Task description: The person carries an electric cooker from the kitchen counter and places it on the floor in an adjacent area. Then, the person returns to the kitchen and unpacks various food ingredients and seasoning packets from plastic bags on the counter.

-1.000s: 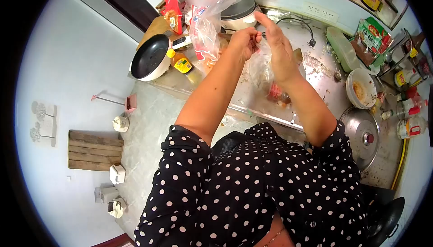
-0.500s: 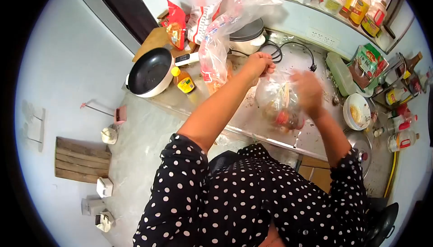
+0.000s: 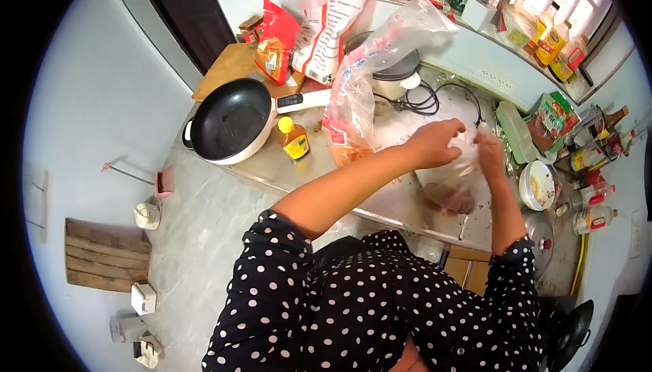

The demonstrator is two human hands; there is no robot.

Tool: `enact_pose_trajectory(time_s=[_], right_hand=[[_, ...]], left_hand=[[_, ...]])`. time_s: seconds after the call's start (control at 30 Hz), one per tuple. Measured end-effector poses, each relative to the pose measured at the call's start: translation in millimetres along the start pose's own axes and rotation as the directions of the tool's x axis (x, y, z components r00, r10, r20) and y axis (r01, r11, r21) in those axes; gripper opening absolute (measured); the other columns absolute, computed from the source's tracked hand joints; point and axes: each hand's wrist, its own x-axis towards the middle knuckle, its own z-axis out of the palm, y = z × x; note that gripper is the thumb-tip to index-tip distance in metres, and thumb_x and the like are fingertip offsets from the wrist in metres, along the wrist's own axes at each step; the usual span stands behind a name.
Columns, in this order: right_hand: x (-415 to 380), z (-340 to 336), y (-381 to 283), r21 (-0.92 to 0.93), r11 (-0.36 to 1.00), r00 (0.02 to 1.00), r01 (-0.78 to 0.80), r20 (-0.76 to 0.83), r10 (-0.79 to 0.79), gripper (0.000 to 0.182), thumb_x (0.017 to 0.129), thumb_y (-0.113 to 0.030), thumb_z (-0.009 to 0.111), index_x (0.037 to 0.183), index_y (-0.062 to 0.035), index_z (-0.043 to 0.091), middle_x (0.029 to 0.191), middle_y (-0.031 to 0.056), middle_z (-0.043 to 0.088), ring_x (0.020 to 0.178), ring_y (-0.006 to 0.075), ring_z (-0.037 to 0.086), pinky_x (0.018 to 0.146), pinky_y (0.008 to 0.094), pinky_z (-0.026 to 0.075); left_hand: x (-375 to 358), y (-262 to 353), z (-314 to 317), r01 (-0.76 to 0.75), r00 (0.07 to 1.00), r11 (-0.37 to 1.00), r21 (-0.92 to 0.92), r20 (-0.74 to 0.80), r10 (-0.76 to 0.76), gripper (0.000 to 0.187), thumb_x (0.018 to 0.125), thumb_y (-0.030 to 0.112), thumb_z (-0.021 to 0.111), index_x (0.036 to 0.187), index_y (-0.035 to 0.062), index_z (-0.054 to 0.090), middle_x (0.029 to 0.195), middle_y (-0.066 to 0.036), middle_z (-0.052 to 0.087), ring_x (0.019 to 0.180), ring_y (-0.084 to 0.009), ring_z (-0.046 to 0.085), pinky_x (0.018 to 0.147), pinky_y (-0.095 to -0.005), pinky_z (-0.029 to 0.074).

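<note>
A clear plastic bag (image 3: 464, 167) hangs between my hands over the counter, its lower part bulging with something dark and reddish that is blurred. My left hand (image 3: 435, 144) is at the bag's upper left side, fingers curled round the thin plastic. On the other side my right hand (image 3: 490, 154) grips the bag's top edge, fingers closed. Left of my left forearm stands a tall, crumpled clear bag (image 3: 353, 93) with red and blue print and orange-brown contents at its base. A small yellow-capped bottle (image 3: 295, 141) is beside it.
A white-handled frying pan (image 3: 231, 124) sits at the counter's left end. Behind are red-and-white packages (image 3: 333, 29) and a lidded pot (image 3: 394, 76) with a black cord. Right of my hands are a green tray (image 3: 514, 131), a white bowl (image 3: 536, 185) and a pot lid (image 3: 540, 236).
Both hands and the bag have shifted to the right and a little nearer each other in view. The whole view has also swung slightly. The right hand is less blurred.
</note>
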Motion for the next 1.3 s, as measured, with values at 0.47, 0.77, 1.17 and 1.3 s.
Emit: enact_pose_trajectory(time_s=[0.47,0.77,1.17,1.3], right_hand=[[0.9,-13.3,19.3,-0.091,0.974,0.977,-0.206,-0.083,0.199,0.042,0.092,-0.034,0.049,0.069,-0.0001,0.06,0.066,0.006,0.06,0.064,0.0136,0.052,0.062,0.0286,0.04],[-2.7,-18.0,14.0,0.075,0.951,0.951,-0.301,-0.053,0.305,0.039,0.092,-0.033,0.051,0.073,-0.0004,0.062,0.066,0.0053,0.058,0.064,0.0121,0.051,0.061,0.0277,0.04],[3.6,-26.2,21.0,0.178,0.958,0.974,-0.224,0.074,0.214,0.037,0.093,-0.032,0.049,0.074,-0.0031,0.061,0.056,-0.002,0.044,0.053,0.0075,0.041,0.051,0.0254,0.033],[10.2,-27.2,9.0,0.277,0.914,0.952,-0.298,0.16,0.262,0.035,0.094,-0.03,0.048,0.072,-0.0046,0.059,0.056,-0.0048,0.042,0.052,0.0048,0.037,0.049,0.0229,0.03]], left_hand=[[3.1,-97.6,-152.6,0.626,0.734,0.716,0.308,-0.543,-0.408,0.107,0.058,0.049,0.077,0.138,0.0059,0.02,0.133,-0.018,0.039,0.117,-0.035,0.046,0.096,-0.0505,0.035],[24.3,-154.1,-132.0,0.465,0.721,0.884,-0.04,-0.563,-0.405,0.019,0.076,0.016,0.058,0.086,0.001,0.06,0.065,-0.003,0.057,0.059,-0.0159,0.056,0.055,-0.0304,0.043],[58.0,34.5,-216.0,-0.178,0.598,0.807,-0.563,-0.713,-0.366,0.007,0.077,0.004,0.061,0.083,0.0034,0.057,0.067,-0.002,0.055,0.053,-0.0109,0.05,0.047,-0.0245,0.04],[31.9,41.3,-299.6,-0.199,0.583,0.833,-0.516,-0.746,-0.322,0.017,0.083,0.009,0.058,0.096,-0.0008,0.061,0.08,-0.006,0.062,0.07,-0.0148,0.059,0.06,-0.028,0.048]])
